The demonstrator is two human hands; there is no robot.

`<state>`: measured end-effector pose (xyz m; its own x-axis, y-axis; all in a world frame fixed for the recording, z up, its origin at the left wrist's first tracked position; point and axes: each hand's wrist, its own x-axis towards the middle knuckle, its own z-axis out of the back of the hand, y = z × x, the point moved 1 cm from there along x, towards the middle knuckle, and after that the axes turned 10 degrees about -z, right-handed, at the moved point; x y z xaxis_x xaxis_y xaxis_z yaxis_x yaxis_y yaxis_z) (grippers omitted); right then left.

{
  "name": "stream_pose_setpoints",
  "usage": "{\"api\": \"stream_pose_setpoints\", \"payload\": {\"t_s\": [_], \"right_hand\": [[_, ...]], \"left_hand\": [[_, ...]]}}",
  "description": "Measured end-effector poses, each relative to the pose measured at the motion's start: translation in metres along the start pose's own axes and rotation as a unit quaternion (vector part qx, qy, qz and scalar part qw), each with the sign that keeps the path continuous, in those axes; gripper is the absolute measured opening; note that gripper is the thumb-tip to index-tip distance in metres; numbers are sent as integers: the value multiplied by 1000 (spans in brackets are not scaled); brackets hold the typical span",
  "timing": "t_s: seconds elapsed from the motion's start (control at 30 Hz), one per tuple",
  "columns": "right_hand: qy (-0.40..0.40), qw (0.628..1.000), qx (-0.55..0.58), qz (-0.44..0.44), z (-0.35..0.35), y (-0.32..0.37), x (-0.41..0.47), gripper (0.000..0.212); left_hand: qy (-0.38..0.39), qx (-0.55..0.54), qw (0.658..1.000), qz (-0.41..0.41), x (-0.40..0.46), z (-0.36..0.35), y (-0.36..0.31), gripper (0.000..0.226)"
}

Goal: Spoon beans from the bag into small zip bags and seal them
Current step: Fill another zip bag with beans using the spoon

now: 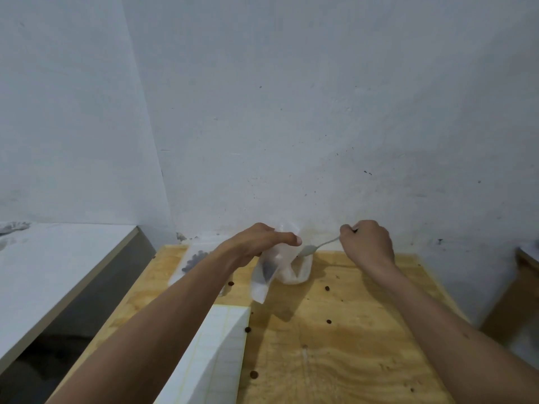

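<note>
My left hand [256,243] holds a small clear zip bag [264,275] by its top, above the wooden table [350,330]. The bag hangs down with a few dark beans inside. My right hand [367,243] grips the handle of a metal spoon [313,248]. The spoon's bowl points left, over the mouth of the big translucent bean bag [299,269], which stands at the table's far edge just right of the small bag. Filled zip bags [194,259] with dark beans lie flat at the far left of the table, partly behind my left forearm.
Loose beans [328,321] are scattered over the tabletop. A white ruled sheet stack [215,354] lies at the table's near left. A white counter [58,272] runs along the left with a gap between. A wall stands close behind the table.
</note>
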<state>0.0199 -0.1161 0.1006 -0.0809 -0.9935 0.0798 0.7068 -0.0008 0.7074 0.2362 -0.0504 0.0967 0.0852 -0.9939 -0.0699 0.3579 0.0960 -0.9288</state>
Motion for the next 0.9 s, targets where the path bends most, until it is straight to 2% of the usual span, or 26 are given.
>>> {"api": "stream_pose_setpoints", "payload": {"t_s": [0.07, 0.2, 0.23, 0.33, 0.4, 0.53, 0.67, 0.77, 0.9], "right_hand": [[9, 1000, -4, -24, -10, -1, 0, 39], [34, 997, -38, -64, -21, -5, -3, 40], [39, 996, -41, -70, -22, -6, -3, 40], [65, 994, -32, -87, -25, -10, -2, 39], [84, 991, -16, -100, -25, -10, -1, 34], [90, 988, -8, -122, -24, -13, 0, 27], [90, 982, 22, -162, -31, -21, -2, 24], [74, 981, 51, -170, -37, -26, -5, 30], [68, 982, 84, -154, -44, -32, -6, 32]], "left_hand": [[-24, -8, 999, 25, 6, -3, 5, 81], [-61, -69, 995, 33, 6, -3, 21, 61], [-70, -83, 994, 33, 4, -2, 25, 63], [-101, -117, 988, 23, -1, 0, 31, 88], [-109, -141, 984, 12, -2, 1, 33, 94], [-104, -190, 976, 14, -5, 3, 34, 50], [-99, -188, 977, 15, -12, -2, 36, 52], [-90, -187, 978, 17, -16, -5, 35, 52], [-90, -191, 977, 12, -18, -2, 35, 40]]}}
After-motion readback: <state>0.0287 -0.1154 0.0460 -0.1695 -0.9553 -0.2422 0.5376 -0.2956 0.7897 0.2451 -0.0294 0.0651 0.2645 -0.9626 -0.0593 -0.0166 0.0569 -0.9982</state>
